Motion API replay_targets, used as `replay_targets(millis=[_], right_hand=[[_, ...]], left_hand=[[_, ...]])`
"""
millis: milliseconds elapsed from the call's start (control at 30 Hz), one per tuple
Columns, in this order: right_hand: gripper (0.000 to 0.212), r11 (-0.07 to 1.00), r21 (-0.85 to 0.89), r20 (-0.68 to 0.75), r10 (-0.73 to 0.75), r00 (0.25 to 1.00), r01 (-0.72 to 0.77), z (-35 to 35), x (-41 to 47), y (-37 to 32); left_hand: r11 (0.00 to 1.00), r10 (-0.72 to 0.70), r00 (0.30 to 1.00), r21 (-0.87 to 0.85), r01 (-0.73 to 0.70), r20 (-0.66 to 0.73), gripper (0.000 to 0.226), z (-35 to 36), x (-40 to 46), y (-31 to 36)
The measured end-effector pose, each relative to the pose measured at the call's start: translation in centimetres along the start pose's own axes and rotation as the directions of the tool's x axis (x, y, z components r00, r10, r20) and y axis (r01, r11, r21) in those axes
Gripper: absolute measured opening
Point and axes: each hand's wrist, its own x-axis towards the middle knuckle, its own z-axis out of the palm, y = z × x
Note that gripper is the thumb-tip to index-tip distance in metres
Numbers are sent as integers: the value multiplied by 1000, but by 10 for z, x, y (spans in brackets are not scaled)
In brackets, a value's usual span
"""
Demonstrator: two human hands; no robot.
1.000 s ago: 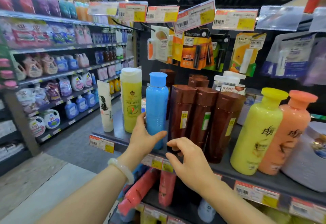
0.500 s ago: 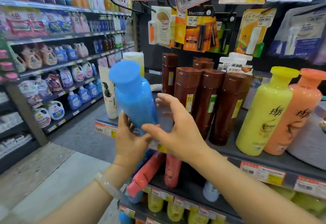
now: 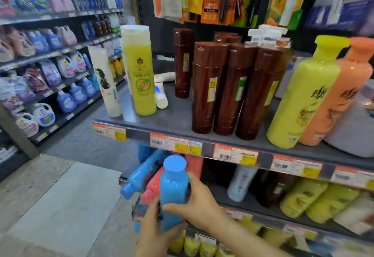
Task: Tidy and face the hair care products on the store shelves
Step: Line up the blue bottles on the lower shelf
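Note:
I hold a blue bottle (image 3: 173, 190) upright in front of the lower shelf, below the grey top shelf (image 3: 176, 119). My left hand (image 3: 154, 234) grips its base from below and my right hand (image 3: 199, 206) wraps its right side. On the top shelf stand a tall yellow bottle (image 3: 139, 70), a white tube (image 3: 106, 82), several brown bottles (image 3: 226, 88), a lime-yellow bottle (image 3: 303, 98) and an orange bottle (image 3: 340, 98). The spot between the yellow bottle and the brown ones is bare.
On the lower shelf a blue bottle (image 3: 139, 175) and a pink one (image 3: 152, 188) lie tipped over, beside a pale bottle (image 3: 239, 184) and yellow bottles (image 3: 315, 198). Small white tubes (image 3: 160, 96) lie behind the yellow bottle. Detergent racks (image 3: 50, 70) line the aisle on the left.
The blue bottle has come off the top shelf and moved down to the lower shelf's level, both hands with it. The view has tilted downward.

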Motion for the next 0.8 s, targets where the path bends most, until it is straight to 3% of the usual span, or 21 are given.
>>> replay_targets(millis=[133, 200, 267, 333, 433, 500, 633, 800], right_hand=[[70, 995, 5, -69, 96, 993, -96, -6, -3, 31], [74, 993, -9, -85, 118, 989, -120, -6, -1, 42], [68, 991, -30, -109, 128, 986, -132, -3, 1, 52], [63, 990, -53, -145, 124, 982, -133, 0, 2, 60], [63, 987, -21, -182, 152, 971, -158, 6, 5, 67], [64, 988, 5, -209, 154, 966, -157, 8, 7, 66], [62, 992, 59, -241, 126, 962, -115, 12, 17, 63], [67, 992, 75, -281, 122, 952, -105, 19, 30, 63]], left_hand=[[986, -165, 976, -3, 167, 139, 86, 20, 2, -37], [985, -168, 965, 56, 160, 201, 88, 26, 4, -45], [984, -117, 964, 156, 81, 239, 71, 27, 11, -46], [945, 4, 981, 320, -67, 195, 63, 26, 21, -47], [748, 130, 976, 629, -212, 175, 80, 9, 37, -67], [678, 139, 981, 709, -192, 133, 89, -7, 53, -72], [589, 90, 990, 795, -143, 112, 84, -33, 80, -77], [603, -42, 994, 796, -54, 99, 67, -31, 83, -82]])
